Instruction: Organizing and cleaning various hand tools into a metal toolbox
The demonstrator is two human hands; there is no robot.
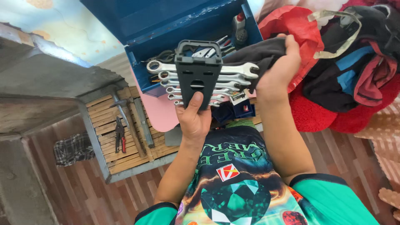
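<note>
I keep my left hand (pixel 193 121) clamped firmly on the dark grey plastic rack of chrome spanners (pixel 199 81), held over the open blue metal toolbox (pixel 166 25), while my right hand's fingers (pixel 287 52) grip the dark cloth (pixel 254 54), wiping along each spanner head.
</note>
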